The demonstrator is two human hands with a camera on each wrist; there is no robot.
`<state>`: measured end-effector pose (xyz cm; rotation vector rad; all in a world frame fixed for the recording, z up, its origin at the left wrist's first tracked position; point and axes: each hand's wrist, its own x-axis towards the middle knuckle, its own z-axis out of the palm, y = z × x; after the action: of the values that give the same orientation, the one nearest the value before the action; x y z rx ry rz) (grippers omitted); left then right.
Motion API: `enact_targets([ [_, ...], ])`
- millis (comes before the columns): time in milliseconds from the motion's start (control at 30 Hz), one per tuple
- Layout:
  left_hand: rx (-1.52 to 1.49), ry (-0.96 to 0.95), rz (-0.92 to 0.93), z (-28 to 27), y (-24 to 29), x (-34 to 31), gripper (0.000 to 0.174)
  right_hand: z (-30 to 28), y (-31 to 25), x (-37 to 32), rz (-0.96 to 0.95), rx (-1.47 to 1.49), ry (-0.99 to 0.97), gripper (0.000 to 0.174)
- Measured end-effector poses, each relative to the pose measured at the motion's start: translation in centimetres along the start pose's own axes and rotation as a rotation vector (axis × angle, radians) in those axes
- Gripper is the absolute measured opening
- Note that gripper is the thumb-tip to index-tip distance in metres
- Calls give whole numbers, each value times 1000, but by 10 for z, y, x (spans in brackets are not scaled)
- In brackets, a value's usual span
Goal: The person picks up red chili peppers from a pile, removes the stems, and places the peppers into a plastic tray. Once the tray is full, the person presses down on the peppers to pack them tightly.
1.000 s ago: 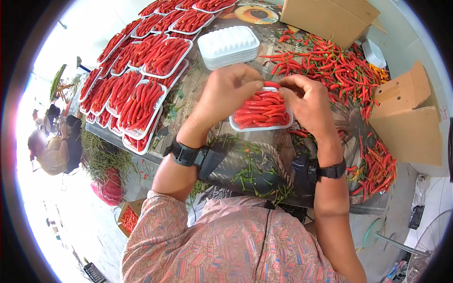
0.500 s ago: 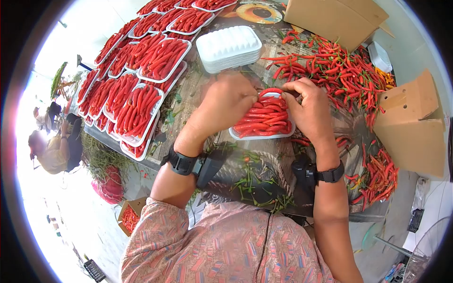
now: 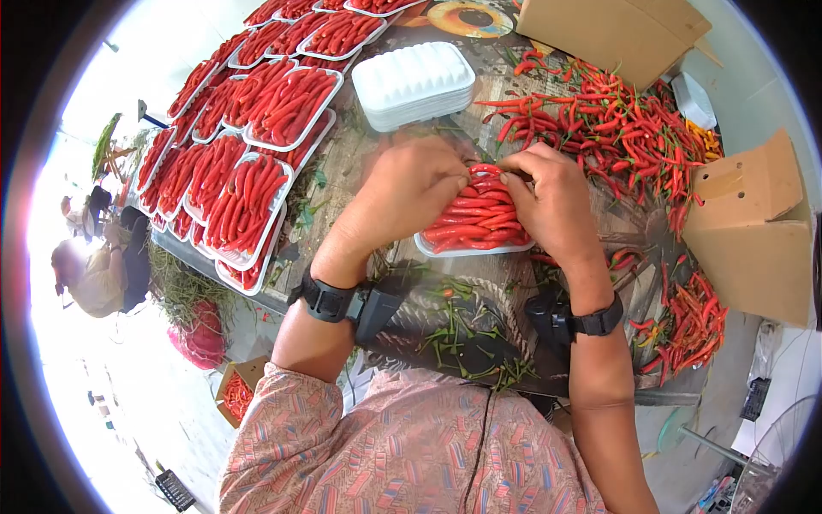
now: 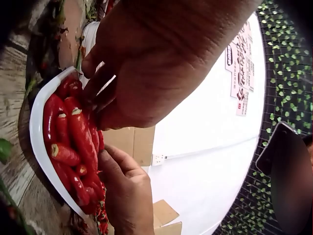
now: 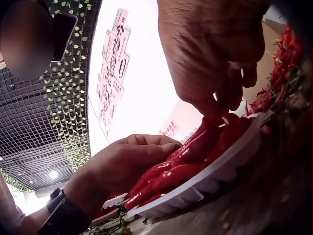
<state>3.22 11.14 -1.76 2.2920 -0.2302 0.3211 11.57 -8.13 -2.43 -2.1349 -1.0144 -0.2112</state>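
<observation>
A white foam tray (image 3: 445,250) of stemless red chili peppers (image 3: 475,218) sits on the table before me. At its far end, a curved red chili pepper (image 3: 488,170) lies between my two hands. My left hand (image 3: 407,184) pinches one end with thumb and fingers, and my right hand (image 3: 555,199) pinches the other. In the left wrist view, cut ends of the chilies (image 4: 66,154) show along the tray's rim (image 4: 36,127). The right wrist view has my right hand (image 5: 215,54) over one end of the chilies, with my left hand (image 5: 122,161) beside them.
Filled chili trays (image 3: 248,210) are stacked at the left. Nested white trays (image 3: 413,86) stand beyond my hands. Loose chilies (image 3: 608,120) lie at the right near cardboard boxes (image 3: 745,231). Green stems (image 3: 467,334) litter the near edge. A person (image 3: 90,270) sits far left.
Both hands have brought the curved chili down from above the tray's far end onto the others there. The head view has shifted slightly.
</observation>
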Motion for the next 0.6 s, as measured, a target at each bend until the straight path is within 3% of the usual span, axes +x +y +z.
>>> enact_targets([
  [333,-13,79,-89,3,5,-1,16,1,0,0,-46,-41,-15,8],
  [600,9,57,-43,3,-1,-1,15,2,2,0,-59,-56,-5,9],
])
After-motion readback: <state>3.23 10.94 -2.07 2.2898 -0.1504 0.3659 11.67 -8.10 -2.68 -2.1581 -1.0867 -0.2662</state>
